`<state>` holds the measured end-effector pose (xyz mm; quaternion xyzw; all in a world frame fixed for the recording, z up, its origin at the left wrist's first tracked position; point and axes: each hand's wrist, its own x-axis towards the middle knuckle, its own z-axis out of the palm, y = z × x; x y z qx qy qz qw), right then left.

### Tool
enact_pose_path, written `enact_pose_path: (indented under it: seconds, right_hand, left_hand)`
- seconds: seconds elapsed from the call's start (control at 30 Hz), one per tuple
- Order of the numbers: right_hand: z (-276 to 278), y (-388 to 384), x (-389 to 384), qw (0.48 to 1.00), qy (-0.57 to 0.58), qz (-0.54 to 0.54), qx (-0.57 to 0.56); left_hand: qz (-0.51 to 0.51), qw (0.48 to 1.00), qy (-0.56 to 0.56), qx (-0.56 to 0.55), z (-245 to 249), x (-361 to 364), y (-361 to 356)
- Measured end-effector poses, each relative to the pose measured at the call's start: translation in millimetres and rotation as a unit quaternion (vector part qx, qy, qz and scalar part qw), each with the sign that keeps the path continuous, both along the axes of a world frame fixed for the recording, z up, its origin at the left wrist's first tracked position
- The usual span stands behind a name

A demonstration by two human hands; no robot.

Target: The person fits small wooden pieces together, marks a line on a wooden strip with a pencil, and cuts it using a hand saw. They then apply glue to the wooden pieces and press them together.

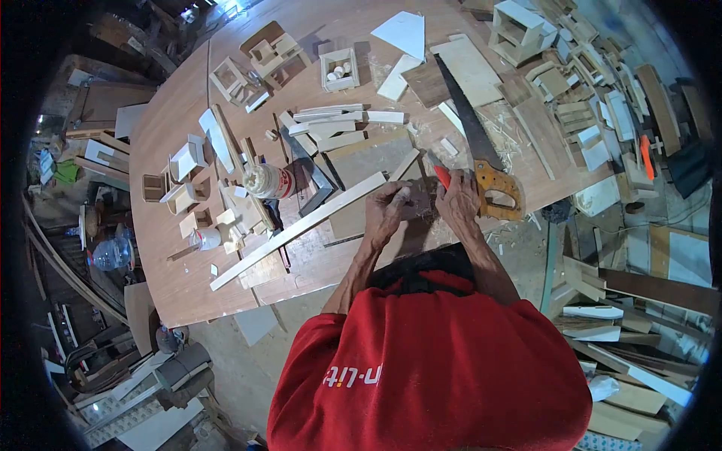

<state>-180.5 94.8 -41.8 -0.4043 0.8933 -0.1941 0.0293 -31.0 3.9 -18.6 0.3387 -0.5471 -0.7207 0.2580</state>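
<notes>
My right hand [459, 201] is closed around a slim red tool [442, 177], which pokes out past the fingers; its exact kind is hard to make out. Beside it, my left hand [385, 216] has its fingers curled, with thumb and fingertips together; whatever lies in them is too small to name. A long pale wooden strip [301, 225] runs diagonally across the table by my left hand, over a flat board [361, 161]. Just right of my right hand lies a hand saw [470, 124] with a yellow-brown wooden handle, its blade pointing away.
Small wooden frames [274, 52], a box with white pieces [338, 71] and a jar [267, 182] stand on the table [180, 270]. Cut strips [331, 124] are piled mid-table. Sawdust and panels [466, 71] lie behind the saw. Stacked wood [632, 376] crowds the floor at right.
</notes>
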Motion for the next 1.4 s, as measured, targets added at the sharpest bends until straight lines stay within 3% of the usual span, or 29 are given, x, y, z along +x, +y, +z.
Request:
enact_pose_path:
  seconds: [0.13, 0.2, 0.23, 0.3, 0.43, 0.7, 0.77, 0.8, 0.83, 0.87, 0.9, 0.97, 1.0, 1.03, 1.07, 1.17, 1.3, 1.4]
  right_hand:
    - [18, 0, 4, 0.999, 0.031, 0.000, 0.029]
    - [39, 0, 6, 0.993, 0.039, 0.061, -0.092]
    - [49, -3, 7, 0.993, 0.038, 0.066, -0.091]
    - [64, -8, 10, 0.927, -0.236, 0.240, -0.164]
    - [63, -17, 22, 0.890, -0.314, 0.304, -0.132]
    - [66, -40, 20, 0.880, -0.217, 0.409, -0.102]
    - [64, -48, 26, 0.862, -0.360, 0.343, -0.098]
    - [66, -52, 30, 0.860, -0.360, 0.347, -0.098]
    - [70, -55, 34, 0.844, -0.446, 0.281, -0.098]
    - [72, -56, 38, 0.817, -0.527, 0.212, -0.095]
    - [72, -58, 40, 0.816, -0.528, 0.217, -0.093]
    - [64, -60, 47, 0.694, -0.710, 0.070, -0.090]
    - [50, -62, 56, 0.649, -0.746, 0.059, -0.139]
    - [42, -63, 59, 0.649, -0.746, 0.062, -0.135]
    - [34, -62, 61, 0.639, -0.751, 0.069, -0.155]
    - [45, -62, 68, 0.613, -0.765, 0.057, -0.188]
    - [51, -52, 74, 0.574, -0.798, -0.018, -0.185]
    - [49, -40, 71, 0.565, -0.805, 0.024, -0.178]
  left_hand:
    - [0.043, 0.999, -0.003, 0.023, -3, 2, -1]
    - [0.065, 0.997, 0.002, 0.038, -7, 2, -2]
    - [0.070, 0.997, -0.011, 0.042, -9, 3, -3]
    - [0.077, 0.996, -0.022, 0.047, -7, 4, -4]
    - [0.075, 0.987, -0.010, 0.140, -5, 9, -8]
    - [0.090, 0.988, -0.040, 0.115, 9, 30, -14]
    - [0.091, 0.990, 0.013, 0.104, 6, 38, -19]
    - [0.088, 0.990, 0.065, 0.093, 5, 42, -22]
    - [0.093, 0.989, 0.066, 0.091, 4, 45, -24]
    - [0.084, 0.996, 0.040, 0.010, 3, 49, -25]
    - [0.076, 0.995, 0.013, -0.070, 7, 52, -26]
    - [0.077, 0.991, -0.006, -0.112, 15, 57, -23]
    - [0.090, 0.988, -0.013, -0.125, 18, 56, -21]
    - [0.101, 0.985, -0.020, -0.137, 25, 56, -20]
    - [0.115, 0.965, -0.063, -0.228, 33, 58, -20]
    - [0.145, 0.940, -0.091, -0.294, 36, 55, -13]
    - [0.186, 0.931, -0.062, -0.307, 33, 48, -5]
    - [0.203, 0.930, -0.048, -0.304, 30, 43, 5]
